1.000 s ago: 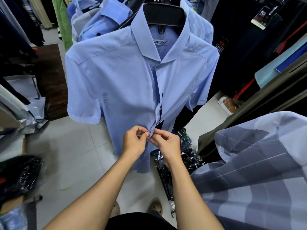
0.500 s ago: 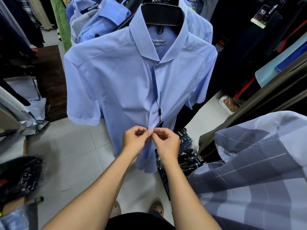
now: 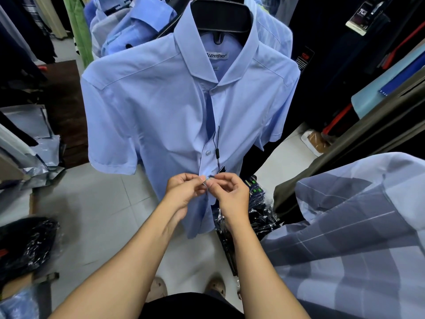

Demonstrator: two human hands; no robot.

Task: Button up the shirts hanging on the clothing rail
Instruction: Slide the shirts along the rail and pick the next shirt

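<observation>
- A light blue short-sleeved shirt (image 3: 161, 107) hung front-on from a black hanger (image 3: 222, 18) at the top of the view, its collar spread open and its hem reaching down behind the person's forearms.
- The left hand (image 3: 184, 192) and the right hand (image 3: 230, 194) met at the shirt's front placket, low on the garment, knuckles nearly touching.
- Each hand had thumb and forefinger curled in a tight pinch on the placket edges; the other fingers were folded loosely behind. A small pale spot showed between the two pinches, too small to say whether it was a button.
- The pinched point lay directly below a fastened button (image 3: 208, 152) and beside the lower end of a black tag string (image 3: 217, 146) that dangled down the placket.
- Above that button the placket gaped, showing a darker strip up to the fastened neck.
- More blue shirts (image 3: 128, 26) hung behind on the left.
- A grey-blue checked shirt (image 3: 358, 226) filled the lower right, just beside the right forearm.
- Dark plastic-wrapped packs (image 3: 255, 215) lay on the pale tiled floor (image 3: 92, 203) beneath the shirt's hem.
</observation>
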